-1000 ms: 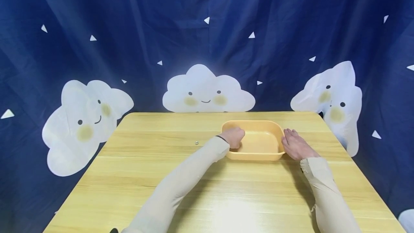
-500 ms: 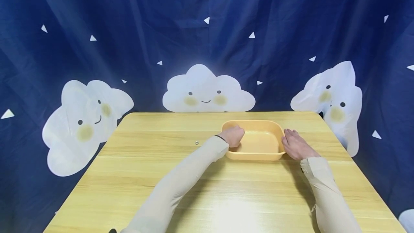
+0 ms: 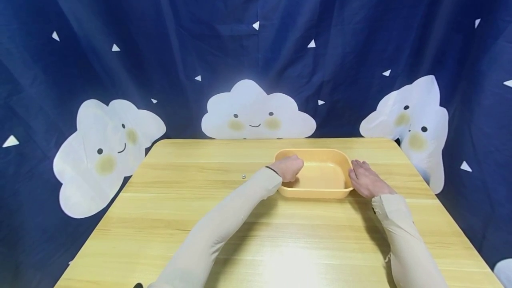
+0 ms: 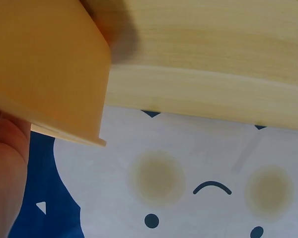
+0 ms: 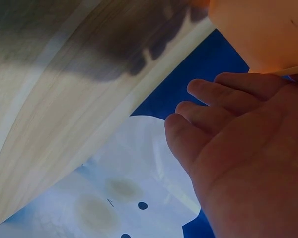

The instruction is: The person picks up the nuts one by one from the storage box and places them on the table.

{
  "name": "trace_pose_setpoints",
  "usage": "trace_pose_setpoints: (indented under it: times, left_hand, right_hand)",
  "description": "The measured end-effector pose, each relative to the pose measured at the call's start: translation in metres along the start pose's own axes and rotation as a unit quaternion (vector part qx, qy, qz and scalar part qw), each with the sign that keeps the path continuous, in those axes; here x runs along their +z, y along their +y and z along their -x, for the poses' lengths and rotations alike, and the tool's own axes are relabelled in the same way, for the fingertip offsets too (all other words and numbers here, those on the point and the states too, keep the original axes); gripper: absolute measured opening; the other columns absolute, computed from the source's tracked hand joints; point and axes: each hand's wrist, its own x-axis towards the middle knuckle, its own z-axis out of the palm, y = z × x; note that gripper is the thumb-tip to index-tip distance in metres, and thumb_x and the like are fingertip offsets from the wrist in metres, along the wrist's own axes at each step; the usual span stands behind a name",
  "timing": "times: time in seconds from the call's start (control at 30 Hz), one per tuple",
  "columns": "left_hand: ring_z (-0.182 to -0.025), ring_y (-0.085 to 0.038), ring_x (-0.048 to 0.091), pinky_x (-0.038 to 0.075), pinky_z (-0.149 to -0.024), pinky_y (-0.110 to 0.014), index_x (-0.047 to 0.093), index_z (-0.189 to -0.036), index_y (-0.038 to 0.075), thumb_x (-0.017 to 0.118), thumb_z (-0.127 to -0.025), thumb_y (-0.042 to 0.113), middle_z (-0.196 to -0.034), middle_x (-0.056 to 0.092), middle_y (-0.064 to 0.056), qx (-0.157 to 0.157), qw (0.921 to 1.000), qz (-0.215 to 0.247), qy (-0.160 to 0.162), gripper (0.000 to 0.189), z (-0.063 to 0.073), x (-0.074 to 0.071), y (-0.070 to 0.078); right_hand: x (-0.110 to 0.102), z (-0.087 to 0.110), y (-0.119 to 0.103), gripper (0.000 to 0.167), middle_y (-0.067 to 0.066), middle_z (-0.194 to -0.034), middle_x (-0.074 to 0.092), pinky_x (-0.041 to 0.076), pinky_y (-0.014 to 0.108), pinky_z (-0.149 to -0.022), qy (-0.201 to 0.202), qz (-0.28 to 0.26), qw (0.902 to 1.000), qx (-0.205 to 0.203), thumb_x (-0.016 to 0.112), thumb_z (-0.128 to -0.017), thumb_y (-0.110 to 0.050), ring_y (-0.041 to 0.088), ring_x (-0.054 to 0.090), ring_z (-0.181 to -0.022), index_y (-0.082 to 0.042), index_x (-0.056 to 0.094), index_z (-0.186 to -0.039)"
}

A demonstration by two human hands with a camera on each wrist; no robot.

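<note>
A shallow orange plastic tray [image 3: 316, 194] stands near the table's far side. My left hand [image 3: 290, 168] reaches over its left end in the head view, curled fingers down inside; what they may hold is hidden. The left wrist view has the tray's outer wall [image 4: 49, 69] close up, part of the left hand [image 4: 7, 168] beside the rim. At the tray's right end rests my right hand [image 3: 370, 180], fingers extended along the outside. Seen from the right wrist, that hand's fingers [image 5: 203, 116] are loosely extended below the tray's orange wall [image 5: 263, 34].
A tiny shiny round thing [image 3: 243, 176] lies on the wooden table [image 3: 192, 217], left of the tray. Behind the table's back edge hangs a dark blue curtain [image 3: 256, 52] with white cloud prints.
My left hand shifts only very slightly within the tray. The right hand and the tray stay where they were.
</note>
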Motion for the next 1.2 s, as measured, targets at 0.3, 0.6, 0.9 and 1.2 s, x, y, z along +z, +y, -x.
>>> trace_pose_setpoints:
  times: [0.3, 0.6, 0.9, 1.2]
  left_hand:
    - [-0.060, -0.007, 0.047, 0.046, -0.057, -0.016, 0.044, -0.065, 0.016, 0.069, -0.090, -0.001, -0.061, 0.044, 0.007, 0.009, 0.9999, -0.008, 0.008, 0.040, -0.001, 0.000, -0.002]
    - [-0.053, -0.006, 0.021, 0.021, -0.048, -0.016, 0.025, -0.059, 0.017, 0.062, -0.088, -0.010, -0.057, 0.019, 0.006, 0.012, 0.9997, 0.021, 0.002, 0.054, -0.003, 0.003, -0.004]
    - [-0.062, -0.008, 0.045, 0.042, -0.057, -0.017, 0.058, -0.073, 0.013, 0.067, -0.093, 0.000, -0.069, 0.053, 0.004, 0.001, 0.9993, -0.036, 0.002, 0.025, -0.001, 0.005, 0.001]
    - [-0.079, -0.011, 0.063, 0.060, -0.076, -0.026, 0.071, -0.109, 0.010, 0.065, -0.095, 0.004, -0.105, 0.075, -0.002, -0.027, 0.9950, -0.094, -0.021, 0.016, 0.002, 0.005, 0.010]
  right_hand:
    - [0.000, 0.000, 0.003, 0.052, 0.052, -0.144, 0.039, 0.029, 0.067, -0.121, 0.006, 0.001, 1.0000, -0.001, 0.030, -0.107, -0.012, 0.064, 0.036, -0.140, 0.032, 0.038, -0.135]
    - [0.000, -0.001, 0.004, 0.052, 0.052, -0.144, 0.039, 0.029, 0.068, -0.121, -0.001, 0.003, 1.0000, -0.001, 0.030, -0.107, -0.012, 0.064, 0.035, -0.139, 0.032, 0.037, -0.136]
    - [-0.001, -0.001, 0.003, 0.052, 0.052, -0.143, 0.040, 0.030, 0.068, -0.120, 0.002, 0.004, 1.0000, -0.003, 0.030, -0.107, -0.011, 0.065, 0.036, -0.138, 0.032, 0.038, -0.135]
    - [0.002, -0.001, 0.004, 0.042, 0.051, -0.131, 0.051, 0.038, 0.067, -0.114, 0.026, 0.031, 0.9979, -0.049, 0.035, -0.104, -0.006, 0.064, 0.048, -0.128, 0.029, 0.049, -0.123]
